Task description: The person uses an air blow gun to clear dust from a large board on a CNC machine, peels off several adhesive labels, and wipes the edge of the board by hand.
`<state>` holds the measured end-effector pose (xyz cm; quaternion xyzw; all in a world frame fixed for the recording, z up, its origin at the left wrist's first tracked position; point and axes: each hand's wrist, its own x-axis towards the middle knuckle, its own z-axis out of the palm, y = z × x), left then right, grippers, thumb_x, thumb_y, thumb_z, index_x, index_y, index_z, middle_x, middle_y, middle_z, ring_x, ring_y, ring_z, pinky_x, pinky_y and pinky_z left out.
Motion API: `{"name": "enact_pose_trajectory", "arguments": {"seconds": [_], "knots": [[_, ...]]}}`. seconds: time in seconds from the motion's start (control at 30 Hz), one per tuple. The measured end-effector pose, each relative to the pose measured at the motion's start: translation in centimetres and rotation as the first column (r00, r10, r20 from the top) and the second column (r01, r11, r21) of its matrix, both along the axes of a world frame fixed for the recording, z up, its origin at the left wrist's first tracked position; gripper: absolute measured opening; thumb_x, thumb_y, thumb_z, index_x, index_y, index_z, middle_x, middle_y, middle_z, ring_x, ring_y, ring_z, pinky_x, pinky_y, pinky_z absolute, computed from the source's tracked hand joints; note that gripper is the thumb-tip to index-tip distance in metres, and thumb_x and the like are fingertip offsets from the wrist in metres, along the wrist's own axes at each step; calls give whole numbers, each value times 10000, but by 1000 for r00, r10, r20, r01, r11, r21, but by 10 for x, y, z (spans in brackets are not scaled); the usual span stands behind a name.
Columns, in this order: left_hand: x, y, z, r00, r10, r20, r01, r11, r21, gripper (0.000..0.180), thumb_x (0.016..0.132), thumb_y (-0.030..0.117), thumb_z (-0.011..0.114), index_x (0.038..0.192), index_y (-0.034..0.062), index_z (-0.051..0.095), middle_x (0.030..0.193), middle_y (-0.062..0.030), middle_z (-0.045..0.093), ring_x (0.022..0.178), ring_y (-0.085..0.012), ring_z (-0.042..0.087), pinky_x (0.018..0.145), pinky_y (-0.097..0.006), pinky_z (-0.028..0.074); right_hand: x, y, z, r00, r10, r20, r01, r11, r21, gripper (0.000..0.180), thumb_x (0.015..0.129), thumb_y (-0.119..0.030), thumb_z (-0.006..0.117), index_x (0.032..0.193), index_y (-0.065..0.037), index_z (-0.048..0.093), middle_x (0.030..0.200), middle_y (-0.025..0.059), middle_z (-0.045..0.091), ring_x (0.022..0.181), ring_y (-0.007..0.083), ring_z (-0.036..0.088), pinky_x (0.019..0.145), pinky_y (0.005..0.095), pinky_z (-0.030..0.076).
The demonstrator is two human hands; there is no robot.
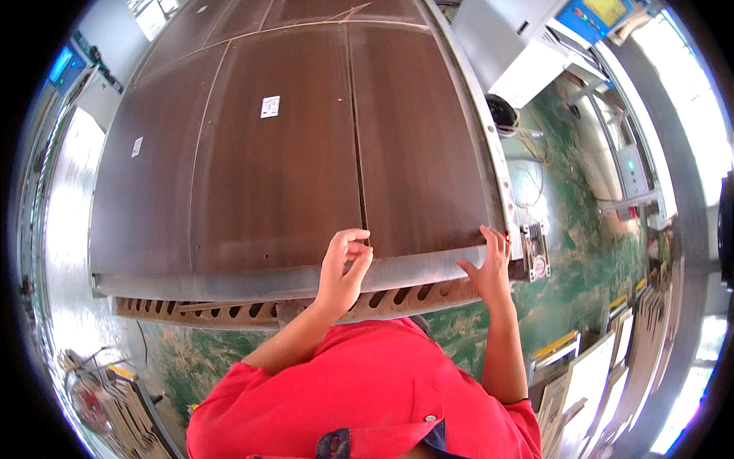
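A large brown board, cut into several panels (267,176), lies flat on a machine bed in front of me. My left hand (345,269) is over the near edge, beside the dark gap between the middle panel and the right panel (417,145). Its fingers are bent, with the thumb apart and nothing visible between them. At the near right corner of the right panel is my right hand (492,268), thumb and fingers spread, fingertips at the panel's edge. White labels (270,106) are stuck on the middle and left panels.
A pale metal rail (501,172) borders the bed on the right; a slotted brown beam (229,312) runs under its front edge. Beyond the rail are a black bucket (501,113) and a white cabinet (508,46). Board pieces (589,375) lean at the lower right.
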<state>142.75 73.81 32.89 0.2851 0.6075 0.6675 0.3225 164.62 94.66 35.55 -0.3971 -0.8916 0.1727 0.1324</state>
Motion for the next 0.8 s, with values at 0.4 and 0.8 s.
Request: {"name": "enact_pose_trajectory", "arguments": {"seconds": [0.4, 0.8], "knots": [[21, -4, 2, 971, 237, 25, -237, 971, -5, 236, 918, -3, 566, 1152, 17, 540, 1058, -69, 630, 858, -119, 599, 790, -263, 473, 9, 34, -37, 986, 71, -153, -54, 992, 115, 756, 687, -307, 831, 1307, -36, 494, 1275, 182, 528, 1169, 393, 483, 1038, 508, 340], [26, 8, 10, 980, 170, -102, -177, 983, -59, 212, 914, 11, 577, 1123, 6, 546, 1026, -73, 632, 845, -131, 605, 806, -268, 474, 26, 38, -67, 963, -54, -263, 100, 981, 164, 703, 706, -134, 796, 1318, 7, 480, 1318, 193, 538, 1232, 385, 479, 1075, 495, 319]]}}
